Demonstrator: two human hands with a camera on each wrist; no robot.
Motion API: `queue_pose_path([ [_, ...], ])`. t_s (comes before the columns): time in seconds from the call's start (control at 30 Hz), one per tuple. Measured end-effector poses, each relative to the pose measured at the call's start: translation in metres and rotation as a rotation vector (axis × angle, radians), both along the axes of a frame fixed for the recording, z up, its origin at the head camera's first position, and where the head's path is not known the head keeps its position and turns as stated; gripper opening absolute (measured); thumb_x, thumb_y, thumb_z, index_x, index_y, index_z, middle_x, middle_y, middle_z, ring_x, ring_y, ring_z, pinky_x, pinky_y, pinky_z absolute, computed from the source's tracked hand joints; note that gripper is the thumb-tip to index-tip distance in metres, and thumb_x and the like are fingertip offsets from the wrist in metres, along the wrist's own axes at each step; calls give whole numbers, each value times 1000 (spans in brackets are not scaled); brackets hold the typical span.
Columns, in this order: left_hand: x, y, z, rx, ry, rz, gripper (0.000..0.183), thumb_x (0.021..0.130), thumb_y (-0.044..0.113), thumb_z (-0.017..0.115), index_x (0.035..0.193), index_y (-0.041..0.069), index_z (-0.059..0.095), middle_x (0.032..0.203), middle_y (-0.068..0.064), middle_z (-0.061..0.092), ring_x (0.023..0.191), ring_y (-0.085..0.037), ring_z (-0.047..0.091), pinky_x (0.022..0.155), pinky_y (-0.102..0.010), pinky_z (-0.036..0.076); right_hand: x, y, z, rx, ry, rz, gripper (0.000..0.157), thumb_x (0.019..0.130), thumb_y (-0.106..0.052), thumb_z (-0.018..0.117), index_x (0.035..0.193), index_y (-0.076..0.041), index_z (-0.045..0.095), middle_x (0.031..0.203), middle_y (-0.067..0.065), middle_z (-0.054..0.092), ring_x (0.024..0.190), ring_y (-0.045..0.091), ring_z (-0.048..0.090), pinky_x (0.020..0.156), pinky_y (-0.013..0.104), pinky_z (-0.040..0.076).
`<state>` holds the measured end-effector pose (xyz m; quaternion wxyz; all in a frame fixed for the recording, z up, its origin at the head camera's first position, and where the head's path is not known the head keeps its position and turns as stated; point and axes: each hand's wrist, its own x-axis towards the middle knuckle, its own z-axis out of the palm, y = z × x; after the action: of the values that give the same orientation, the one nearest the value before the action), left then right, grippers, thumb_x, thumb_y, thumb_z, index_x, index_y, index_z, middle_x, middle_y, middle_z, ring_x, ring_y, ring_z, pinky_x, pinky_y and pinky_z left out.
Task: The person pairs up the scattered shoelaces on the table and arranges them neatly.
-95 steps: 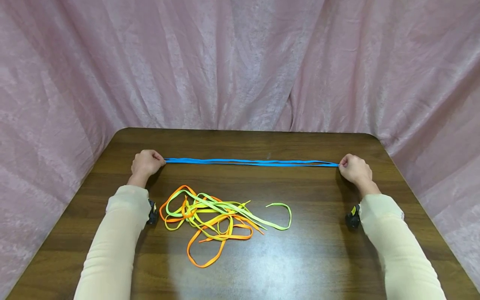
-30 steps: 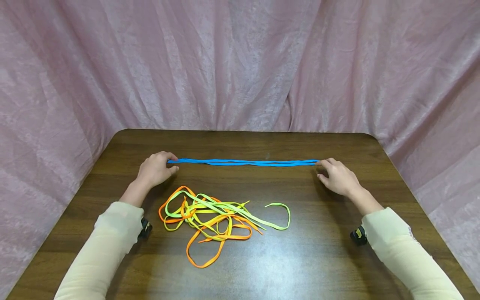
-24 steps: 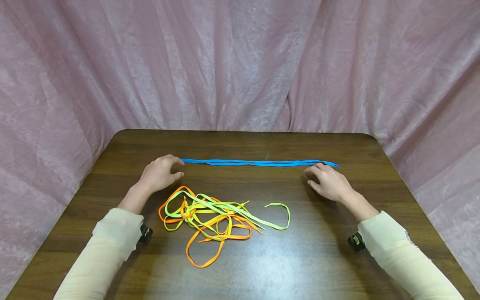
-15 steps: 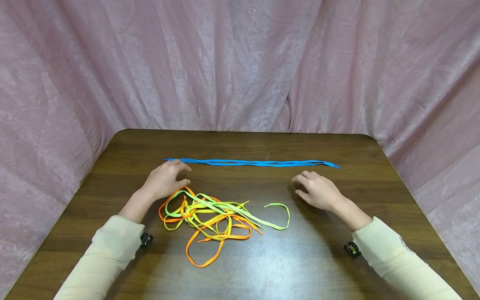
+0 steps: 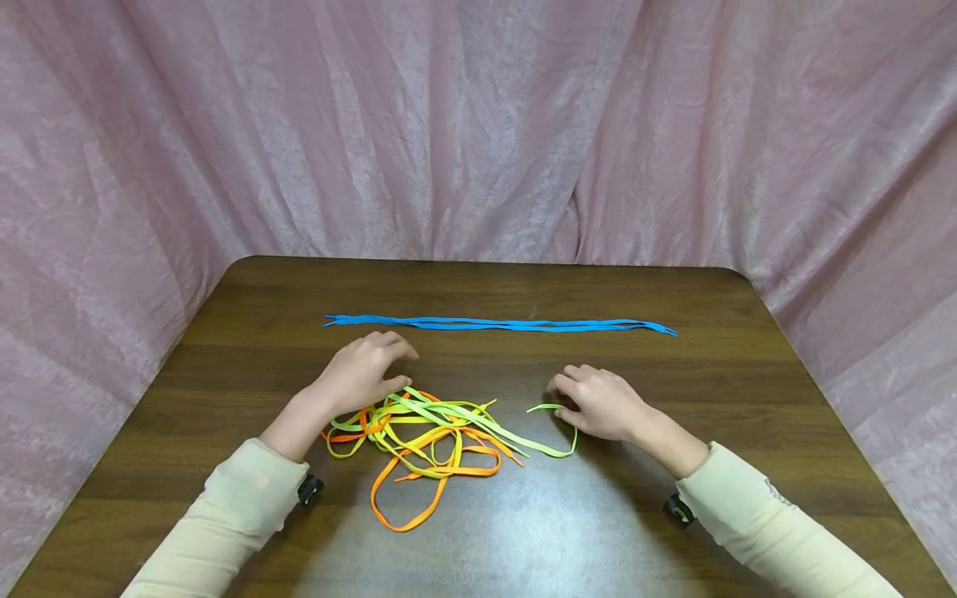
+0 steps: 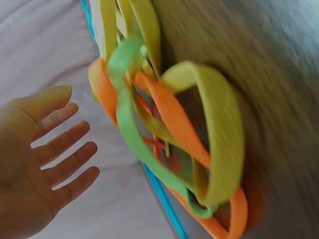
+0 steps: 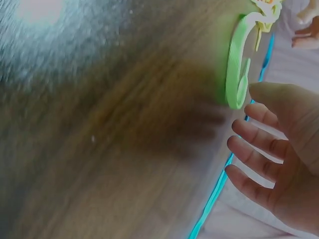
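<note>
Head view leading: a sorting step, by the look of it

Across the head view, two flat, bright-blue fabric laces (image 5: 523,327) are lying stretched side by side, two tips showing at each end, on the far part of a brown wood-grain table (image 5: 239,349). Closer in, a loose tangle of flat fabric laces (image 5: 449,409) is spreading in three colours. The bare left hand (image 5: 360,374) is hovering with relaxed, parted fingers over the tangle's left end; the bare right hand (image 5: 601,404) is hovering by its right end, likewise holding nothing. The step in hand is seemingly the picking-out of another colour, the blue pair already lying straight.

From the left wrist, a lime-green lace (image 6: 130,127), an orange lace (image 6: 173,118) and a wide-looping yellow lace (image 6: 227,129) are crossing over one another. The left hand is standing apart from them, fingers extended. At least one lace of each colour is showing; whether any is doubled, the overlaps are hiding.

From the right wrist, the lime-green lace's curled free end is lying just beside the right thumb; whether they are touching is not clear. That hand is spreading its fingers and gripping nothing. The next move is probably calling for a pinch on this end and a gentle pull, since crossing strands could be dragging one another along.
</note>
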<state>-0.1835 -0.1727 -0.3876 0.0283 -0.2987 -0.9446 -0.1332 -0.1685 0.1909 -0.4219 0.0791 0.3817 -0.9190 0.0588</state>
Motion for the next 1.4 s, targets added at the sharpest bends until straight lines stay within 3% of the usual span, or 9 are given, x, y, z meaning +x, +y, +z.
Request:
queue_pose_path([
  [0.27, 5, 18, -1, -30, 9, -84, 32, 80, 24, 71, 109, 12, 65, 112, -2, 59, 103, -24, 55, 85, -42, 46, -1, -6, -4, 23, 7, 9, 17, 77, -19, 73, 87, -15, 60, 81, -4, 55, 69, 16, 54, 57, 28, 43],
  [0.53, 10, 36, -1, -53, 40, -159, 28, 81, 23, 71, 107, 14, 66, 106, -1, 60, 96, -22, 56, 82, -37, 47, -3, -10, -10, -12, 22, 21, 18, 78, -9, 68, 75, -16, 52, 71, -7, 46, 59, 10, 46, 52, 23, 37],
  [0.83, 13, 48, -1, -78, -12, -201, 26, 82, 24, 69, 106, 14, 66, 104, 0, 60, 96, -20, 56, 83, -36, 47, -6, -8, -4, -89, 10, -29, 15, 83, -6, 63, 77, -14, 51, 71, -8, 47, 56, 7, 43, 47, 22, 36],
  [1.2, 12, 48, -5, -117, -62, -197, 17, 77, 19, 73, 93, 15, 68, 90, 2, 61, 82, -16, 56, 70, -31, 47, -13, 3, 2, -150, 29, -49, 16, 80, -2, 64, 76, -13, 53, 72, -6, 48, 56, 9, 46, 48, 25, 39],
  [1.4, 12, 47, -10, -157, -102, -176, 14, 76, 20, 75, 85, 15, 64, 81, 1, 57, 70, -13, 47, 61, -28, 40, -14, 6, 6, -155, 32, -43, 16, 79, -1, 65, 77, -12, 54, 73, -5, 50, 57, 10, 48, 49, 27, 41],
])
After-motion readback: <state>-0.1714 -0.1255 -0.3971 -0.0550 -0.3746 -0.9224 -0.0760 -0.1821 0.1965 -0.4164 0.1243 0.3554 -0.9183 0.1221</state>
